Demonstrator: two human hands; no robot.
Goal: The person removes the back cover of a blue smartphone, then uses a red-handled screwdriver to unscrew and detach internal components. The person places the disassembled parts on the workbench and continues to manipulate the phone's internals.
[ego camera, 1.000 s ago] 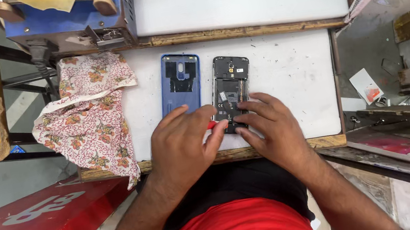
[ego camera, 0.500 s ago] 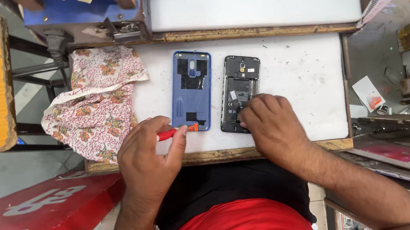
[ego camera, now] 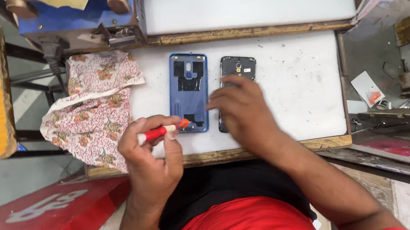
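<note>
Fingers of the left hand (ego camera: pixel 148 155) curl around a red-handled screwdriver (ego camera: pixel 162 132), its tip just beside the lower edge of the blue phone back cover (ego camera: pixel 188 90). Palm down, the right hand (ego camera: pixel 242 111) lies with fingers loosely together over the opened black phone (ego camera: pixel 237 66) on the white worktop (ego camera: pixel 294 83).

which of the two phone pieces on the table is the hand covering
The black opened phone, under the right hand. The blue back cover beside it lies uncovered; the left hand holds a red tool.
</note>
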